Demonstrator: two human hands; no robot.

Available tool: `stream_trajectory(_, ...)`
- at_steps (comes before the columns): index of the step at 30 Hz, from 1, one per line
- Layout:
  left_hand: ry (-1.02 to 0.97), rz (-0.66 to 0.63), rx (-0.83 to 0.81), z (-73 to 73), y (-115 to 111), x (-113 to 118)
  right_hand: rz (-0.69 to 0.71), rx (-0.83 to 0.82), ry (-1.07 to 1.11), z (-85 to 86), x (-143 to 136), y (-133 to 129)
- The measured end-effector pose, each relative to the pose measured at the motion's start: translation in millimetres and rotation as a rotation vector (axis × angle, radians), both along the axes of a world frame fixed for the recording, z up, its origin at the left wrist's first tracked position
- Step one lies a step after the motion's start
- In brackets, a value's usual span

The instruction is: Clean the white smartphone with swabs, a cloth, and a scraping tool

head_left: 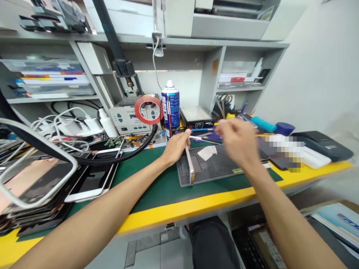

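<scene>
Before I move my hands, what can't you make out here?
All in the head view:
Right hand: blurred, anything in its fingertips unclear.
Slim device in the left hand: edge-on, faces hidden.
White case: partly covered by pixelation.
Spray can: small print unreadable.

Head view: looks from the wearer's own head, above the near edge of the desk [196, 204], with a wide spread.
Facing: forward and down, across the desk to the shelf unit [179, 42] behind it.
Nearness: close over the forearms, which come in from the lower corners; left hand [175, 147] and right hand [238, 138] sit mid-frame, the shelves farther off.
Lower edge: takes in a trousered leg [213, 243] and the floor [146, 256].
</scene>
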State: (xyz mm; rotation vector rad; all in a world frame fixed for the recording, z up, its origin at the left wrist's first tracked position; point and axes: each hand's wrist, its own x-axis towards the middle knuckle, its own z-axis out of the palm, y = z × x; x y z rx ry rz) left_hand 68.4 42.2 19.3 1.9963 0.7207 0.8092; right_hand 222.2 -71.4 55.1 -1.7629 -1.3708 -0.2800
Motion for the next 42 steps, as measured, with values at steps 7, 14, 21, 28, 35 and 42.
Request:
stream_trajectory(7,-0.013,0.02,-0.064,-1.1,1,1,0.067,-0.404,-0.095,-22.3,3,64)
stream_trajectory(14,-0.101,0.004,-0.292,-9.6,7,4,0.178,-0.339,-0.068,-14.6,18,79)
stream_trajectory(21,-0.108,0.065,-0.372,-2.2,8,7,0.276,-0.234,-0.122,-25.1,13,72)
stream_trajectory(28,-0.097,0.079,-0.423,-1.0,10,10,0.449,-0.203,-0.162,-20.5,11,53)
stream_trajectory(35,-0.114,0.065,-0.37,-5.6,14,11,0.189,-0.079,-0.214,-20.3,13,60)
stream_trajectory(42,-0.109,0.053,-0.368,-5.1,14,10,0.149,-0.021,-0.244,-19.6,16,60)
